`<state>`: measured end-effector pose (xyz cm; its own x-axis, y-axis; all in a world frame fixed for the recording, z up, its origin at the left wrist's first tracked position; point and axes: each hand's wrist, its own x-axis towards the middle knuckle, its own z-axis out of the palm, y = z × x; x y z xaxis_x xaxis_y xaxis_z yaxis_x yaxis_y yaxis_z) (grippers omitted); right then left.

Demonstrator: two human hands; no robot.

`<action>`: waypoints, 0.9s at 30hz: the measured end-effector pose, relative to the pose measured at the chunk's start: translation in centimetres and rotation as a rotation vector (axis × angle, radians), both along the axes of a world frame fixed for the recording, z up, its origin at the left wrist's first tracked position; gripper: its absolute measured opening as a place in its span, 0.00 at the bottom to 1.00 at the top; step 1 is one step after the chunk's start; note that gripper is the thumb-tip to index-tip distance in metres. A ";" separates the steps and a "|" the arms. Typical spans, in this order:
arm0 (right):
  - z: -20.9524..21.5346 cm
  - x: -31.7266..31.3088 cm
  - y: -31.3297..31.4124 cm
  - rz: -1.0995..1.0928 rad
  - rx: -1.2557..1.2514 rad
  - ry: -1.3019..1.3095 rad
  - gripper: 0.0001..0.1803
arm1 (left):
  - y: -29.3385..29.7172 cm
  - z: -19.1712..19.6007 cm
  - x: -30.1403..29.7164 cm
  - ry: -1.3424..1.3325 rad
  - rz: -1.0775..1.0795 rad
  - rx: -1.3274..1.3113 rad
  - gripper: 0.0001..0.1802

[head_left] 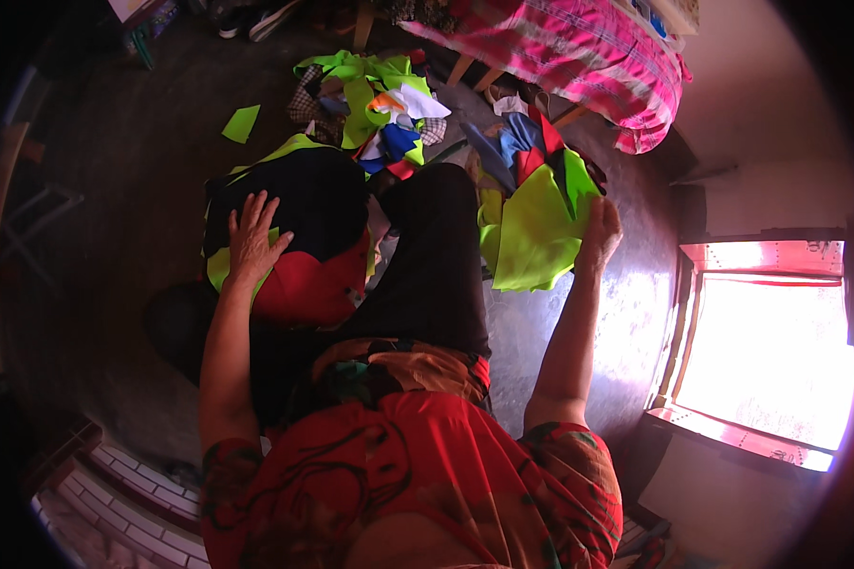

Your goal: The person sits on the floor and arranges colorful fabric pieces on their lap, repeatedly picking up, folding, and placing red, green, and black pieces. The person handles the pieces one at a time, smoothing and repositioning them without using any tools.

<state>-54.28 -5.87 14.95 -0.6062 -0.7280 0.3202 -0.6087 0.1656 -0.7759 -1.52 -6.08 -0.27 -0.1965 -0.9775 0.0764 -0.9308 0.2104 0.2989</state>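
Observation:
My left hand (256, 235) lies with fingers spread on a black, red and lime-green cloth (313, 209) draped over my bent leg. Off to the right, my right hand (601, 232) is closed at the edge of a lime-green fabric piece (538, 232). That piece hangs over a small heap of scraps, where blue fabric (517, 140) and a red strip (548, 133) show behind it. The fingertips of my right hand are partly hidden.
A pile of mixed fabric scraps (365, 104) lies on the floor ahead, with one lone lime scrap (241, 123) to its left. A pink checked cloth (579, 57) covers a piece of furniture at the far right. A bright window (764, 351) is on the right.

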 end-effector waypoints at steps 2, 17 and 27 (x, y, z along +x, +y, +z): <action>1.3 0.4 -0.5 0.108 -0.212 -0.233 0.15 | -0.1 0.2 -0.1 -0.012 0.007 0.014 0.37; -0.7 19.4 -3.6 0.839 -0.053 -1.434 0.17 | -0.4 3.6 -1.9 1.132 0.117 0.253 0.31; -9.3 28.3 0.2 0.962 0.613 -1.600 0.15 | 0.9 3.9 -1.5 1.484 0.027 0.894 0.25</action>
